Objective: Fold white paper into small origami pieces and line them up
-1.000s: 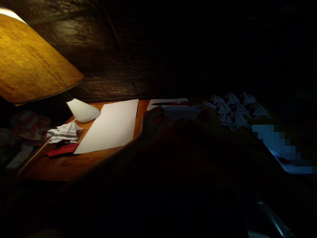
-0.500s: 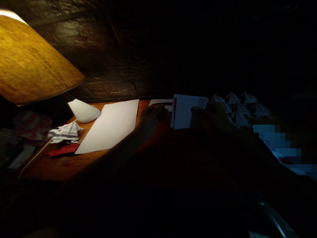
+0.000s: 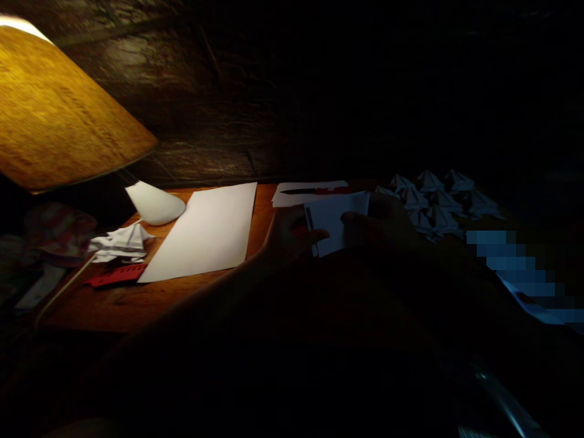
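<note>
Between my hands, above the wooden table, is a small stack of white paper sheets [image 3: 335, 213]. My left hand [image 3: 292, 237] grips its left edge, thumb across the front. On the right side my right hand [image 3: 378, 222] pinches the same sheets, thumb on their face; its other fingers are lost in shadow. Just behind the held sheets, a knife [image 3: 298, 191] with a dark blade and red handle lies on more white paper [image 3: 283, 199].
A large white sheet [image 3: 205, 231] lies left of my hands. Beyond it are a lamp [image 3: 155, 204] with a tan shade [image 3: 68, 109], a crumpled folded paper [image 3: 121, 243] and a red object [image 3: 116, 275]. Several folded paper shapes [image 3: 440, 204] stand at the right, in dim light.
My left hand has moved from the knife area to the sheets and now grips their left edge. The sheets have come slightly down and left, uncovering the knife.
</note>
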The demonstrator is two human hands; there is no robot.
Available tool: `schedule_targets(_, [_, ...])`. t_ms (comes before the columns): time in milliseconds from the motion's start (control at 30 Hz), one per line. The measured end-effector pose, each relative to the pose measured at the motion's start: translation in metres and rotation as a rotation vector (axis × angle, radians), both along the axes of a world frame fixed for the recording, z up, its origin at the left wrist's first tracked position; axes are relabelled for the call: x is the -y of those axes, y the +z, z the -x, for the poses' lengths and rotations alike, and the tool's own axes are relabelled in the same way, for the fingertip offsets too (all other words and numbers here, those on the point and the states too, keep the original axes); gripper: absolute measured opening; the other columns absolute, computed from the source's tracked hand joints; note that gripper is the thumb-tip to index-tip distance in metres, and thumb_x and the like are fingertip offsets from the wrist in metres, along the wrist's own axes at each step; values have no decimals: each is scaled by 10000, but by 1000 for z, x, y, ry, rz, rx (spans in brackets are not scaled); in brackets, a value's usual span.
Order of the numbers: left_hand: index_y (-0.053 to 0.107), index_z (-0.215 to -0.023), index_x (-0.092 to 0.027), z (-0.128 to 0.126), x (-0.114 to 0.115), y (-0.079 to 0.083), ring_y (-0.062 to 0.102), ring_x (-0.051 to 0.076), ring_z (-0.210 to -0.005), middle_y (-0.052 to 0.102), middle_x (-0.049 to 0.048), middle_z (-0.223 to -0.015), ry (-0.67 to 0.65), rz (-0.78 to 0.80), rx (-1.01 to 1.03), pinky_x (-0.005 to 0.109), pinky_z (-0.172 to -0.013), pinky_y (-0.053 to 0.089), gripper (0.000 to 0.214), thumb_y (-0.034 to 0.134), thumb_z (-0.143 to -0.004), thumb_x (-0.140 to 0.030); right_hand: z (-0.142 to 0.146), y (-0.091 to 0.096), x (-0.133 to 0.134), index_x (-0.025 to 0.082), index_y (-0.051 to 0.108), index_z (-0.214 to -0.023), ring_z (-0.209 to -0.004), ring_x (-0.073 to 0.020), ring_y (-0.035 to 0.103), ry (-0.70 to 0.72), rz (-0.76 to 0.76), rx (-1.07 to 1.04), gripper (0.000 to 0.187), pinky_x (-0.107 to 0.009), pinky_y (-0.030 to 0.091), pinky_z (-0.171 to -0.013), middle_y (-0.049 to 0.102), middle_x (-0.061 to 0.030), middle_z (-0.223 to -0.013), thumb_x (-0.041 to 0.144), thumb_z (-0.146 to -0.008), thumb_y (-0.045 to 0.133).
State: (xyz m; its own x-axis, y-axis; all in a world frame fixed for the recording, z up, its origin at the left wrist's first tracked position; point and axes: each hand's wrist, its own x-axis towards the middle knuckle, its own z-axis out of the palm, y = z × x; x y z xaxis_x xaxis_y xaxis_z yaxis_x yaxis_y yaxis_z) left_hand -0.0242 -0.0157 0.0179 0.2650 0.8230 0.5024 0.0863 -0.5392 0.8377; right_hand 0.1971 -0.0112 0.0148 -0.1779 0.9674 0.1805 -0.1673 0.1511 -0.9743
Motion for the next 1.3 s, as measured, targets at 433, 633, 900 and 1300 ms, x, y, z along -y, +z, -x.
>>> schedule_targets(433, [751,-747,-218,5,6,14,607,152,-656,698,16,-696,234,-264,-178,274,-649,504,280,732,-924,-434,3,12,8,260,792,-855,-866,-233,726,10,-135,55,327,-382,588,-794,786,-42,-906,458,-650,953])
schedule_targets(633, [733,-737,-194,6,2,8,611,122,-640,686,-1,-683,257,-283,-98,237,-626,507,286,802,-878,-433,1,13,7,238,787,-816,-820,-230,723,-58,-114,42,316,-388,589,-770,783,-46,-859,443,-647,958])
schedule_targets(900, [711,-705,-183,8,-4,6,605,86,-570,686,-21,-639,268,-434,-72,191,-537,483,307,832,-867,-414,2,9,4,246,784,-822,-785,-205,730,-44,-131,-15,278,-380,610,-739,789,-29,-860,414,-672,948])
schedule_targets(1300, [733,-702,-179,8,1,11,642,90,-549,730,-7,-639,313,-503,-158,195,-535,515,323,767,-933,-403,5,9,5,242,776,-777,-728,-182,730,-65,-109,-40,313,-329,605,-679,796,-17,-810,431,-624,972])
